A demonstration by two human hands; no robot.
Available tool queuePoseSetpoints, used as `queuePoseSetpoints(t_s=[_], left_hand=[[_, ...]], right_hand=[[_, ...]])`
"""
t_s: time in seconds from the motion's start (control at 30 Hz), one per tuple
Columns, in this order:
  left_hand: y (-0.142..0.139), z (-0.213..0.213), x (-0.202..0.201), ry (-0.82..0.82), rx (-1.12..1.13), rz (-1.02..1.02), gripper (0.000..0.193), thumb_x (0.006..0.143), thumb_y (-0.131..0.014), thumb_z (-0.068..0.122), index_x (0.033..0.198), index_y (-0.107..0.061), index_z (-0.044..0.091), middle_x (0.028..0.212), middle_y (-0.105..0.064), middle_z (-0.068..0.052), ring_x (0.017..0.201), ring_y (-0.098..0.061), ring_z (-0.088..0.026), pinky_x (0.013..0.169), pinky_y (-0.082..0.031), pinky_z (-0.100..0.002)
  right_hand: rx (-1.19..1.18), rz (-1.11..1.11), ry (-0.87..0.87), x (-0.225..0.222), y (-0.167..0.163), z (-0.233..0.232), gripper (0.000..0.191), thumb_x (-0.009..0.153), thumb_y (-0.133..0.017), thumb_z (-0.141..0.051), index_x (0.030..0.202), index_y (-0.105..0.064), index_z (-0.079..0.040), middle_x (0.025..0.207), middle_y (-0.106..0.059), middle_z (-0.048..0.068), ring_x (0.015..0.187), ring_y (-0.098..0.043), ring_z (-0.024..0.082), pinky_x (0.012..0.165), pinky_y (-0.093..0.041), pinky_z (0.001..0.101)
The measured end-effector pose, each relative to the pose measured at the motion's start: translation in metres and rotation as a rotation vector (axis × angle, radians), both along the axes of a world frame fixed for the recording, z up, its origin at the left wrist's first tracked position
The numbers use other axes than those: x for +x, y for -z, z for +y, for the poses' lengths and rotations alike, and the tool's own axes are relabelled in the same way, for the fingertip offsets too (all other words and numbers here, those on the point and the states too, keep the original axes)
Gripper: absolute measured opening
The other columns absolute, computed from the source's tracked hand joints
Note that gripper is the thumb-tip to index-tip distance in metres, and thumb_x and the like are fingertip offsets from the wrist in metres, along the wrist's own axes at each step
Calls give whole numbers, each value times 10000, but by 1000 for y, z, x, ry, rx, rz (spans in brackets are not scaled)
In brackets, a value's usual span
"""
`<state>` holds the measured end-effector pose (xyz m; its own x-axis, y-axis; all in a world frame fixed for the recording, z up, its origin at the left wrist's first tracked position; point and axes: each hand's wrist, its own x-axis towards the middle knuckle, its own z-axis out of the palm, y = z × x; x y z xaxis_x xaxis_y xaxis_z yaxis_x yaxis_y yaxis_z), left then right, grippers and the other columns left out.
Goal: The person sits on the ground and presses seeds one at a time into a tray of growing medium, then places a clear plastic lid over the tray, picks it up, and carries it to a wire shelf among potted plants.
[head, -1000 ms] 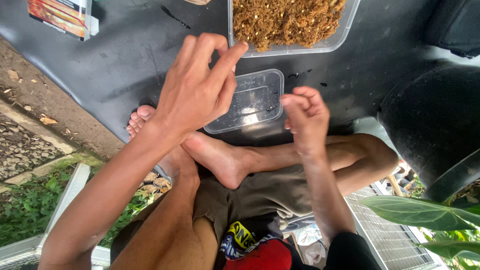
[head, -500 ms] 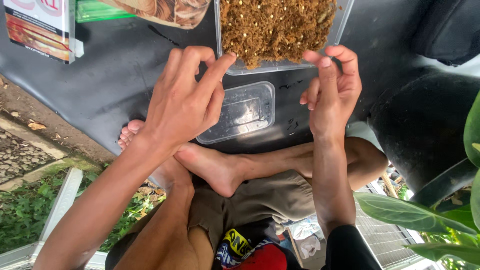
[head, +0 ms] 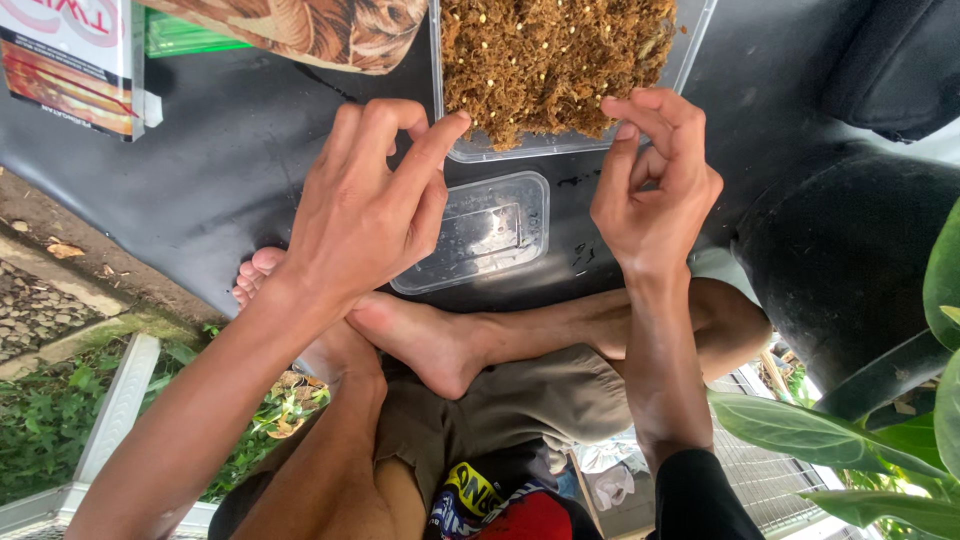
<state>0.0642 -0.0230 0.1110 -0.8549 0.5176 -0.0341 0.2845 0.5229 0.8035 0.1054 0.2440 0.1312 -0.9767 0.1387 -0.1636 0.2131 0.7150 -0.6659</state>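
Hands, two, both open and empty: left hand [head: 365,205], right hand [head: 655,185], over two trays.

A tray [head: 690,40] of shredded material [head: 550,60] sits at the far edge of the mat [head: 200,180]. An empty container [head: 480,232] lies just before it, between both hands; a box [head: 70,60] lies far left.

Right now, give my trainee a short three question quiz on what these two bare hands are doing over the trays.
1. True or false: the left hand grips the small empty clear plastic container.
2. What fills the large clear plastic tray?
3. Which hand pinches at the tray's near edge: A left, B right, C both?

Key:
1. False; it hovers above, fingers spread.
2. Brown shredded dry material with pale specks.
3. C; the right hand reaches in too.
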Motion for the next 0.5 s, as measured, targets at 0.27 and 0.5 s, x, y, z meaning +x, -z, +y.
queuePoseSetpoints(t_s=[0.27, 0.5], left_hand=[[1, -2, -1, -2, 0, -4, 463, 954, -704, 17, 1408, -637, 73, 1184, -535, -91, 983, -517, -289, 840, -506, -412], [0, -2, -1, -7, -5, 1, 457, 952, -708, 22, 1401, -638, 73, 1191, -536, -85, 994, -519, -283, 849, -511, -409]], right_hand=[[-86, -23, 26, -5, 8, -4, 226, 1107, -546, 111, 1309, -525, 12, 1211, -793, 118, 531, -454, -36, 494, -305, 166], [-148, -33, 113, 0, 5, 0, 187, 1149, -498, 102, 1313, -505, 11, 1176, -802, 122, 584, -481, -56, 496, -296, 155]])
